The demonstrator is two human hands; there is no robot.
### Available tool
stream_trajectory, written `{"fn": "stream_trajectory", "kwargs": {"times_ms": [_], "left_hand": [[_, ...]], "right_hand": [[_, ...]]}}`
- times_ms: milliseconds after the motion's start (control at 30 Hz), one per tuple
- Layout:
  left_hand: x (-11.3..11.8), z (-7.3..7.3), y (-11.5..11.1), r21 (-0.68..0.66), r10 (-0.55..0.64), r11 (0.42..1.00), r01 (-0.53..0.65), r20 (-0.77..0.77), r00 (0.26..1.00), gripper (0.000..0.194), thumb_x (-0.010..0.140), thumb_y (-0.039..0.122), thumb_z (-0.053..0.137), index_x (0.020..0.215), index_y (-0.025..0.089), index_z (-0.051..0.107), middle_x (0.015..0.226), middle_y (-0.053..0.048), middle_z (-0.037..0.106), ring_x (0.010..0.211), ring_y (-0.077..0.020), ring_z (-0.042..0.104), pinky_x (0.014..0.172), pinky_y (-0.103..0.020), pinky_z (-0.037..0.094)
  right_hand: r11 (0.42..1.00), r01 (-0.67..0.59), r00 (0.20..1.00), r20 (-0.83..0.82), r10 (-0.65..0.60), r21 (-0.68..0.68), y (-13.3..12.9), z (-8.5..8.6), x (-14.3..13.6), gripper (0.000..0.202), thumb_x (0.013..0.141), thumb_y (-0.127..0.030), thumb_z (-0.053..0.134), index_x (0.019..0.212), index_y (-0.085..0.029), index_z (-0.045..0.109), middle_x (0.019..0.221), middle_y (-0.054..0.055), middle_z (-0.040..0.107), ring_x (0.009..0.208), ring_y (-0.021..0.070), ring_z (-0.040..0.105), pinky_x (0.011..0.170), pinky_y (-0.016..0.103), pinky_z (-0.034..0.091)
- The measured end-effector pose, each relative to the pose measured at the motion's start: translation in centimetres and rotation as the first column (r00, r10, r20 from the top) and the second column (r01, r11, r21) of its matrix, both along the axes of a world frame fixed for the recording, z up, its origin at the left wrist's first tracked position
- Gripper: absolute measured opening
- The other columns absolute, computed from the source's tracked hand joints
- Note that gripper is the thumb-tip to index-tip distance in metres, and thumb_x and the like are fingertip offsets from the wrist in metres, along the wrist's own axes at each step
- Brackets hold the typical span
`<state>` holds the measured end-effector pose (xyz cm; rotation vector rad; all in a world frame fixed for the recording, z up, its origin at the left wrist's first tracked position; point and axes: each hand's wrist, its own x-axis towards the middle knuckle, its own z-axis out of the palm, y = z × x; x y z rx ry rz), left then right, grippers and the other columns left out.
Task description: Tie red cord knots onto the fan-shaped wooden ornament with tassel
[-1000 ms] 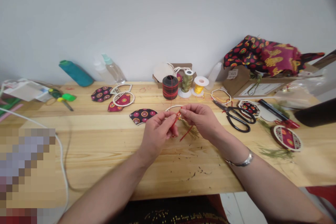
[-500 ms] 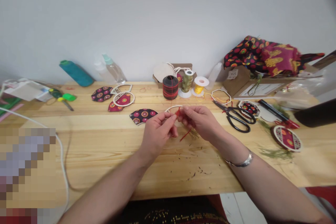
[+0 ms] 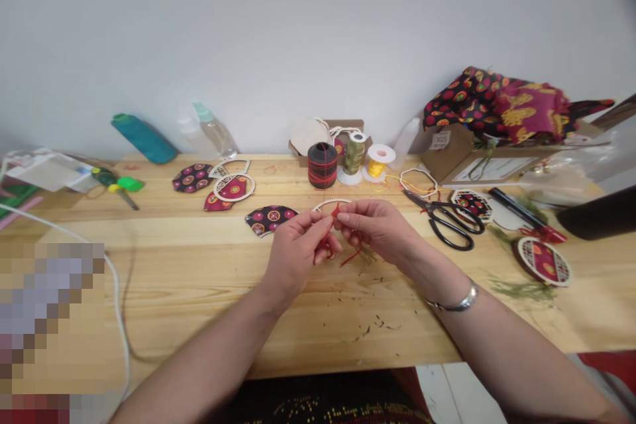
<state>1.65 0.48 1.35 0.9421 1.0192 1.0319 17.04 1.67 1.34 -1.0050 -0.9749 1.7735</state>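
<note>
My left hand (image 3: 302, 242) and my right hand (image 3: 373, 228) meet above the middle of the table, fingertips nearly touching. Both pinch a thin red cord (image 3: 352, 258), whose loose end hangs below the right fingers. What the cord forms between the fingertips is too small to make out. Behind the hands lies a pale hoop (image 3: 330, 202), partly hidden by them. A dark spool wound with red cord (image 3: 322, 165) stands just beyond. Left of my left hand rests a fan-shaped patterned fabric piece (image 3: 271, 218).
Black-handled scissors (image 3: 450, 222) lie to the right, near a finished-looking round fabric ornament (image 3: 544, 262). A cardboard box (image 3: 447, 152) topped with patterned cloth (image 3: 497, 103) stands at the back right. Green (image 3: 354, 154) and yellow (image 3: 378, 163) thread spools stand at the back. A white cable (image 3: 117, 291) runs along the left.
My right hand has shifted slightly left, closer to my left fingertips. The hanging red cord end has bent into a curve. Everything else on the table looks the same.
</note>
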Motion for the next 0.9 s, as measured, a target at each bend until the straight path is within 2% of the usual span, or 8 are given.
{"fn": "stream_trajectory", "kwargs": {"times_ms": [233, 700, 900], "left_hand": [[-0.09, -0.09, -0.05, 0.013, -0.003, 1.000, 0.003, -0.031, 1.000, 0.018, 0.076, 0.031, 0.067, 0.077, 0.013, 0.068, 0.055, -0.004, 0.066, 0.042, -0.0068, 0.051, 0.036, -0.016, 0.029], [0.01, 0.03, -0.05, 0.004, 0.032, 0.999, -0.032, 0.006, 0.999, 0.016, 0.076, 0.028, 0.066, 0.075, 0.013, 0.068, 0.054, -0.004, 0.065, 0.042, -0.0064, 0.050, 0.035, -0.015, 0.028], [0.02, -0.10, -0.04, 0.005, 0.022, 1.000, -0.022, 0.004, 1.000, 0.017, 0.075, 0.029, 0.066, 0.074, 0.012, 0.068, 0.054, -0.004, 0.065, 0.042, -0.0063, 0.050, 0.035, -0.015, 0.028]], "right_hand": [[0.999, 0.023, 0.999, 0.047, -0.025, 0.046, -0.04, 0.27, -0.11, 0.017, 0.070, -0.030, 0.072, 0.073, -0.014, 0.067, 0.056, -0.003, 0.055, 0.048, 0.0048, 0.042, 0.044, 0.021, 0.027], [0.999, 0.041, 0.998, 0.049, -0.042, 0.019, -0.11, 0.62, -0.17, 0.017, 0.066, -0.029, 0.074, 0.071, -0.014, 0.067, 0.060, -0.002, 0.058, 0.048, 0.0046, 0.042, 0.044, 0.021, 0.027], [0.999, 0.034, 0.997, 0.075, -0.036, 0.027, -0.14, 0.66, -0.19, 0.016, 0.068, -0.029, 0.073, 0.071, -0.014, 0.067, 0.055, -0.003, 0.054, 0.048, 0.0048, 0.041, 0.044, 0.021, 0.026]]}}
